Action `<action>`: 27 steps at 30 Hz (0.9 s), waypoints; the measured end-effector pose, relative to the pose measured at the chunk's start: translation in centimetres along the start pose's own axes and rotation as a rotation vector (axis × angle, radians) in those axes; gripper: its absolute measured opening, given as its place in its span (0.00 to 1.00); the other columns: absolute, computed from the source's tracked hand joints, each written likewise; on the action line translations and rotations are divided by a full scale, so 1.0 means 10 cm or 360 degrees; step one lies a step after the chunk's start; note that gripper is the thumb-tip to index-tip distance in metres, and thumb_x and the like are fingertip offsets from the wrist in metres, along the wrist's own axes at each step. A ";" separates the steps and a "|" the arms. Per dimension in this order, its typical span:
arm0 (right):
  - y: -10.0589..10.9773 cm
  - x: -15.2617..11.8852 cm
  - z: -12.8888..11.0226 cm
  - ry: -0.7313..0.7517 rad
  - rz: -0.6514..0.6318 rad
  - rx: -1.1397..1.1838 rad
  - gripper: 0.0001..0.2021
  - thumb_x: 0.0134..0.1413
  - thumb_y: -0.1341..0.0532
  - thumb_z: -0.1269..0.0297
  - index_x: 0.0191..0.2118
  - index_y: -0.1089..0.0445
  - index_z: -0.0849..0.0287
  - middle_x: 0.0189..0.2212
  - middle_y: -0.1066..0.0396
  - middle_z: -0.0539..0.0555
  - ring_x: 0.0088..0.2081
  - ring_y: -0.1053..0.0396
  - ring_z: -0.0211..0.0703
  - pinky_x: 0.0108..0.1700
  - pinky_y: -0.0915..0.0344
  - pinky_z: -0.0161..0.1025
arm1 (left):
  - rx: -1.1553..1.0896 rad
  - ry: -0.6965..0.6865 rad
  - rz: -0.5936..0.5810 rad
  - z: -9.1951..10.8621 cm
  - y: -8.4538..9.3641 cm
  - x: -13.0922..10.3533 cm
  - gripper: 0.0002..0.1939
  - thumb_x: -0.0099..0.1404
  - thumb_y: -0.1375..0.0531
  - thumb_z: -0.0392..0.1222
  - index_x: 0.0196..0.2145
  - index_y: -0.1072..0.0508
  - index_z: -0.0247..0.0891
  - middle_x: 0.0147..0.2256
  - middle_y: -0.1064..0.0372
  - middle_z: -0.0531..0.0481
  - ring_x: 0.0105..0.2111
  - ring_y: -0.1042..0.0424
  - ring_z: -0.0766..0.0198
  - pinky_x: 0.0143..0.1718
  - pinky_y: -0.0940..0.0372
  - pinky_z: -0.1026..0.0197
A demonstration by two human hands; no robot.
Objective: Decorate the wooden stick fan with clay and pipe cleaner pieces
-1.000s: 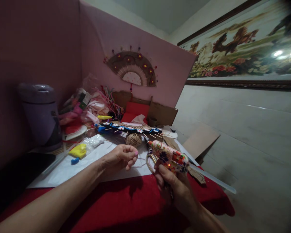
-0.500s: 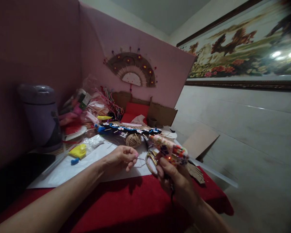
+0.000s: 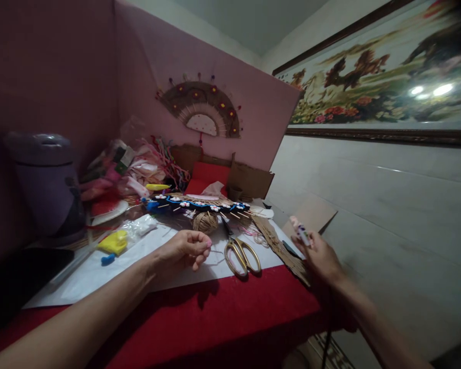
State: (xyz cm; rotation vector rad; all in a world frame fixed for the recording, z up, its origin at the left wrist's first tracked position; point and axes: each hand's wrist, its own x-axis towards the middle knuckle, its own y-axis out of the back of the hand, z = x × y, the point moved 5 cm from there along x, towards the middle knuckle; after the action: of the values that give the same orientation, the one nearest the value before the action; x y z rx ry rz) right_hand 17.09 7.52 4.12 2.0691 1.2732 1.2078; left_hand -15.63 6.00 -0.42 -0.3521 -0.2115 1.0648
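My left hand (image 3: 190, 248) is closed in a pinch over the white sheet, holding a small pink piece (image 3: 209, 244) with a thin pale strand beside it. Off to the right, past the table's edge of the sheet, my right hand (image 3: 320, 259) grips a floral-patterned glue gun (image 3: 301, 233); a dark cord hangs below that hand. Between the hands lie gold-handled scissors (image 3: 241, 256). Behind my left hand sit a ball of twine (image 3: 205, 223) and a black fan-shaped craft (image 3: 200, 205) trimmed with white flowers and blue edging.
A strip of corrugated cardboard (image 3: 280, 246) lies on the right of the red tablecloth (image 3: 200, 323). Yellow clay (image 3: 113, 242) and a blue lump (image 3: 108, 260) are at left, near a purple tumbler (image 3: 46, 189). Another fan (image 3: 203, 105) hangs on the pink panel.
My right hand has carried the glue gun right, away from the scissors, uncovering them and the cardboard strip. My left hand keeps its pinch. The view has shifted slightly.
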 end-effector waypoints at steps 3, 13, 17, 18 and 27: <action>-0.15 -0.07 0.07 0.0063 -0.0409 -0.0570 0.15 0.55 0.49 0.57 0.44 0.35 0.58 0.33 0.27 0.58 0.32 0.30 0.48 0.29 0.43 0.37 | -0.0003 -0.0008 -0.0019 -0.01 0.01 0.00 0.09 0.52 0.34 0.38 0.26 0.31 0.31 0.21 0.34 0.53 0.15 0.39 0.75 0.14 0.44 0.72; -0.40 -0.21 -0.03 0.0374 -0.0712 -0.0856 0.18 0.59 0.50 0.61 0.52 0.39 0.63 0.47 0.34 0.62 0.48 0.35 0.50 0.45 0.41 0.41 | -0.0023 -0.0011 0.0002 0.01 0.02 0.00 0.09 0.52 0.34 0.38 0.26 0.30 0.31 0.20 0.34 0.53 0.16 0.39 0.75 0.14 0.45 0.72; -0.26 -0.27 -0.23 0.0559 -0.0452 -0.1105 0.14 0.58 0.47 0.60 0.44 0.33 0.62 0.39 0.32 0.61 0.42 0.34 0.53 0.42 0.41 0.44 | -0.0049 -0.0015 0.0015 0.03 0.00 -0.01 0.09 0.51 0.34 0.38 0.25 0.30 0.32 0.20 0.34 0.53 0.15 0.40 0.75 0.14 0.45 0.72; -0.21 -0.30 -0.33 0.0599 -0.0320 -0.1130 0.12 0.57 0.46 0.61 0.41 0.32 0.61 0.37 0.32 0.61 0.41 0.35 0.54 0.41 0.41 0.45 | -0.0057 -0.0021 0.0008 0.03 -0.01 -0.02 0.09 0.51 0.34 0.38 0.25 0.30 0.31 0.20 0.34 0.53 0.15 0.40 0.75 0.13 0.45 0.72; -0.29 -0.61 -1.55 0.1030 -0.0001 -0.0213 0.07 0.56 0.43 0.64 0.39 0.30 0.57 0.38 0.32 0.55 0.41 0.37 0.48 0.43 0.42 0.44 | -0.0105 -0.0137 0.0024 0.20 0.03 -0.06 0.09 0.51 0.33 0.36 0.26 0.30 0.30 0.21 0.35 0.53 0.15 0.40 0.77 0.14 0.42 0.74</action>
State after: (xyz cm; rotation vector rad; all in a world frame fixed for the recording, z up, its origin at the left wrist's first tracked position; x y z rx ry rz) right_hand 1.35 2.35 7.51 1.6290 1.3944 1.9995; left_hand -16.85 5.93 1.35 -0.3682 -0.3220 1.0906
